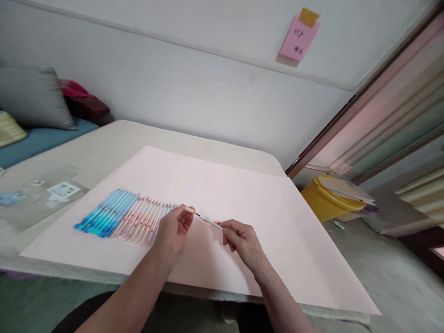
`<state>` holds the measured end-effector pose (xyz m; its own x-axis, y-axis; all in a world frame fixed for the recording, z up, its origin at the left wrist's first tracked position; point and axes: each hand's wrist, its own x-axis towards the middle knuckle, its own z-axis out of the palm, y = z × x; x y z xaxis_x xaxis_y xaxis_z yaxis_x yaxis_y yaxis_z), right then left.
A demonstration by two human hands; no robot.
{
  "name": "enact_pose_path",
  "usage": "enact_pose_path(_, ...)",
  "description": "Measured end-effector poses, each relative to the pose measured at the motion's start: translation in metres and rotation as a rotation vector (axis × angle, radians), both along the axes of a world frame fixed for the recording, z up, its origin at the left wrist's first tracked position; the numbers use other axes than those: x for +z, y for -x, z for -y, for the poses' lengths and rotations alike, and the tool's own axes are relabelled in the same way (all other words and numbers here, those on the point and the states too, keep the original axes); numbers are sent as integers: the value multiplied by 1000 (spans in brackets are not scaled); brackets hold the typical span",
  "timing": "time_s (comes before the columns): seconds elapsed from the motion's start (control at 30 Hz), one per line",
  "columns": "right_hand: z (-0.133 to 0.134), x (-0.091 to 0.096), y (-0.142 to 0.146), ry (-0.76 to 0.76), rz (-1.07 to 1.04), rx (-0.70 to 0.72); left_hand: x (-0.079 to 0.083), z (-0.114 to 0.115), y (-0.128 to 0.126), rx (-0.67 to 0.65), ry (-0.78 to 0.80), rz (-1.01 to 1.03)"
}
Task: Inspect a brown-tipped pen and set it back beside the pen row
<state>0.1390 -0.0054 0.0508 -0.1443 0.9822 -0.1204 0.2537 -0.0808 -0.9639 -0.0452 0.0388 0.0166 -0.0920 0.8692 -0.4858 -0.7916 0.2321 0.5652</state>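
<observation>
Evidently one pen [207,218] is in mid-handling: the left hand [173,229] pinches its pale end and the right hand [241,238] pinches the other, holding it just above the pink sheet [243,185] on the counter [104,138], beside the row of pens [121,219]. Joining that row would need it turned parallel.

Over a pale pink sheet [243,194] on the table [104,138], the left hand [173,229] and right hand [243,238] pinch opposite ends of one slim pen [208,219] — possibly a refill — just beside a row of blue and pink pens [121,218].
</observation>
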Motion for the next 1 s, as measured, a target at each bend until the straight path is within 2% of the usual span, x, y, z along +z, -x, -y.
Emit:
enact_pose_path(0.23, 0, -1, 1, -11, 17, -16, 5, 7, -6, -40, -65, -139)
enact_pose_path(0.67, 1, 0, -2, -33, 47, -14, 0, 5, -3, 38, -26, -130)
enact_pose_path(0.87, 1, -2, 0, -39, 58, 9, 4, 11, -12, -69, -58, -125)
enact_pose_path(1.0, 2, -10, 8, -69, 79, 21, 1, 21, -25, -174, -70, -130)
